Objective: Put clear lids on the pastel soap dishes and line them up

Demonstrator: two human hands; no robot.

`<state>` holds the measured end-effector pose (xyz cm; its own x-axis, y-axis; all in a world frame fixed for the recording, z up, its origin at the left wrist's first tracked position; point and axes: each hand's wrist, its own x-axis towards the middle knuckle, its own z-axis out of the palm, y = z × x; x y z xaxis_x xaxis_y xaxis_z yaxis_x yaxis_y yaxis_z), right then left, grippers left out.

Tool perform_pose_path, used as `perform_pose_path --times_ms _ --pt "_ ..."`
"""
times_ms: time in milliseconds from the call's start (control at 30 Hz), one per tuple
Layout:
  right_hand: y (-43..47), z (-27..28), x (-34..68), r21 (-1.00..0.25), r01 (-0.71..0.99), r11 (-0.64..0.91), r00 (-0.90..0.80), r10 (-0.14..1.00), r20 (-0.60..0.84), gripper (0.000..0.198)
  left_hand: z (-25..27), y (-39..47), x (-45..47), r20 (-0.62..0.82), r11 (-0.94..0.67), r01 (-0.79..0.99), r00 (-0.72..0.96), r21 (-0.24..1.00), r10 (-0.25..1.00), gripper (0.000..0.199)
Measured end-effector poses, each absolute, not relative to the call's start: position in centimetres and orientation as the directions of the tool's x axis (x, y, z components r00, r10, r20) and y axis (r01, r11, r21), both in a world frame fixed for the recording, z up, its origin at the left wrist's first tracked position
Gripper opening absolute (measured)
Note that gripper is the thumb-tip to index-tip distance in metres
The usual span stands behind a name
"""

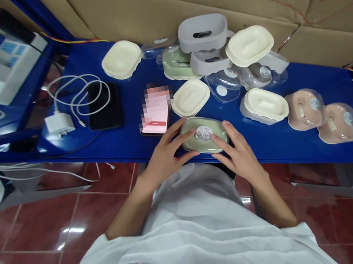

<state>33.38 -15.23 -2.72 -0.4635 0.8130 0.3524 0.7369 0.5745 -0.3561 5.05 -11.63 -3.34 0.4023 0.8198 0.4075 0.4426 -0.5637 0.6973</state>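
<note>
At the table's front edge lies a green soap box [211, 145] under a clear lid with a round printed sticker [204, 133]. My left hand [170, 150] grips its left side, with fingers reaching over the lid. From the right, my right hand [238, 150] holds the same box, its index finger on the lid by the sticker. Just behind the box is a cream soap tray [190, 97]. A phone [155, 110] with a lit screen, partly pixelated, lies to the left of it.
Grey soap box bases [202, 32], a green one [178, 65] and clear lids [224, 85] are heaped at the back. Two lidded pink soap boxes [304, 109] stand on the right. A white charger [59, 124] with coiled cable and a black device [105, 112] lie left.
</note>
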Motion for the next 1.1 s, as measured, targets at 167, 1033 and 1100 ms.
perform_pose_path --times_ms 167,1033,1100 --pt "-15.2 -2.7 33.3 -0.326 0.737 0.592 -0.479 0.798 0.367 0.084 -3.5 -11.5 5.0 0.382 -0.547 0.43 0.414 0.718 0.826 0.055" --pt "-5.4 4.6 59.3 -0.132 0.933 -0.335 0.354 0.787 0.506 0.088 -3.7 -12.0 5.9 0.39 -0.603 0.539 0.464 0.589 0.795 0.03" --pt "-2.7 4.8 61.4 -0.132 0.914 -0.383 0.404 0.835 0.374 0.085 -3.8 -12.0 5.9 0.394 -0.606 0.542 0.464 0.582 0.793 0.028"
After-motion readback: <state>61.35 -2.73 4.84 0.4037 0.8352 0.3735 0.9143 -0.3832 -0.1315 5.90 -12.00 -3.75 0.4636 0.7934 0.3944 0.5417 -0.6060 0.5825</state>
